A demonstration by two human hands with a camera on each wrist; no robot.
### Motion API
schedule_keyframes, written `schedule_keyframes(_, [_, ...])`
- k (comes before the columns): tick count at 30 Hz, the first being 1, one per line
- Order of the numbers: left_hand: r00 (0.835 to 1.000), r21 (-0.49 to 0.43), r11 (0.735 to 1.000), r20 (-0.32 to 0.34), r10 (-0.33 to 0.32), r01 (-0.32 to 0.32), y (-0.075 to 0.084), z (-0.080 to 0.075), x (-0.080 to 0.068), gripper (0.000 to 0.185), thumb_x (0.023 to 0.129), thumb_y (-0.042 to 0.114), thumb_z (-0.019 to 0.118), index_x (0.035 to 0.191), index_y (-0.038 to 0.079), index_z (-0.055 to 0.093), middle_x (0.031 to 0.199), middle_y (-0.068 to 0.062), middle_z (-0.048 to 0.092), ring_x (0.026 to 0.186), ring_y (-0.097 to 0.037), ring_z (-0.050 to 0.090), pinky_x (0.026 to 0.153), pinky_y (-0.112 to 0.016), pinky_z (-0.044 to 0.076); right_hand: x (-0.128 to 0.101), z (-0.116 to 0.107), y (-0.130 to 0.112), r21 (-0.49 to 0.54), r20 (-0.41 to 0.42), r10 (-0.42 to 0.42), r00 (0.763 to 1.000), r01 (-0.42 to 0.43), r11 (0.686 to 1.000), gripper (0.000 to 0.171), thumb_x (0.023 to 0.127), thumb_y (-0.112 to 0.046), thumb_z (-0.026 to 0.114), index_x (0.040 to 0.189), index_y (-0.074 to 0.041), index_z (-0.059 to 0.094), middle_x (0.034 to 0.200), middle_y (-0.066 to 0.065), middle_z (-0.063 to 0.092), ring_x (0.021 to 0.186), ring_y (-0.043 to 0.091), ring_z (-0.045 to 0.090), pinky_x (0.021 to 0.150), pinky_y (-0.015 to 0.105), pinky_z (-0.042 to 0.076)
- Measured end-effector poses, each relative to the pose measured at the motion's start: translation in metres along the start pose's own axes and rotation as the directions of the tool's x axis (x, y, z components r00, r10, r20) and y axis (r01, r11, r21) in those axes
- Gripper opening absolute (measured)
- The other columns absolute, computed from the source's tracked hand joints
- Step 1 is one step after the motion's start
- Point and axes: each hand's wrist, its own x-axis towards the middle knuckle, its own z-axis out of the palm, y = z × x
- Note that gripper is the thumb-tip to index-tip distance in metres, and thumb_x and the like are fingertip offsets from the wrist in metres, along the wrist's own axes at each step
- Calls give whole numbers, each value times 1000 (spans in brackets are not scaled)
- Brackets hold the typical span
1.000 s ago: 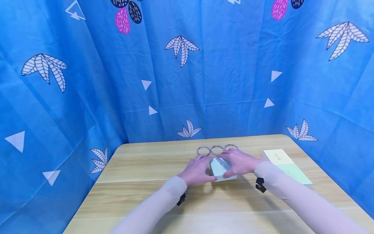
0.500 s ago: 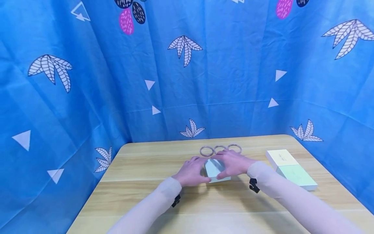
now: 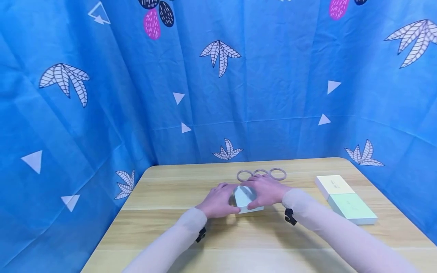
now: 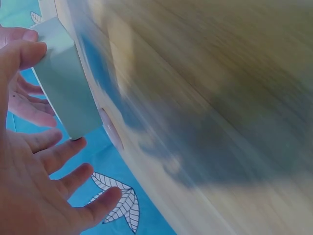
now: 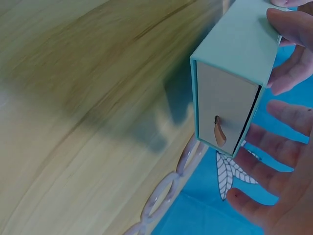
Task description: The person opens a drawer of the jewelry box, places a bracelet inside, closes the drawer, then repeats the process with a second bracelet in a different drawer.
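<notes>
no legible text, small print (image 3: 336, 184) on cream box (image 3: 343, 189), too tiny to read

Blue leaf-patterned curtain (image 3: 273, 76) on three sides, pale wood-grain table (image 3: 170, 189), bright light.

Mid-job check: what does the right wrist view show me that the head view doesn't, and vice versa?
Only the right wrist view: the end panel of the pale mint box, with a small tan tab on it.

Only the head view: the yellow-topped box and the green-topped box at the table's right side, plus the long sleeves.

Both: the pale mint box, at least part of the left hand and right hand, the row of rings, the wooden table and the blue leaf-print curtain.
</notes>
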Motion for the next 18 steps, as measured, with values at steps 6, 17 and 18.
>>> schedule_keyframes(6, [1000, -4, 1000, 5, -29, 29, -8, -3, -5, 84, 80, 51, 77, 153, 28, 43, 154, 4, 48, 149, -28, 31, 119, -59, 25, 8, 5, -6, -2, 2, -10, 1000, 10, 1000, 84, 71, -65, 78, 142, -25, 57, 133, 1, 63, 116, 21, 58, 94, 50, 47])
schedule_keyframes(17, [998, 4, 999, 17, -54, 54, -17, -3, -9, 81, 80, 49, 78, 151, 26, 45, 150, 4, 51, 146, -26, 35, 116, -60, 30, 16, 12, -17, -17, -2, -11, 1000, 10, 1000, 79, 71, -66, 77, 138, -27, 60, 135, 1, 63, 116, 22, 57, 98, 51, 44])
schedule_keyframes(18, [998, 3, 998, 17, -57, 57, -18, -3, -9, 82, 80, 48, 78, 151, 25, 46, 150, 4, 51, 145, -26, 35, 116, -61, 30, 17, 13, -17, -19, -7, -14, 1000, 14, 1000, 78, 71, -66, 76, 137, -27, 60, 134, 1, 63, 116, 22, 57, 98, 51, 44])
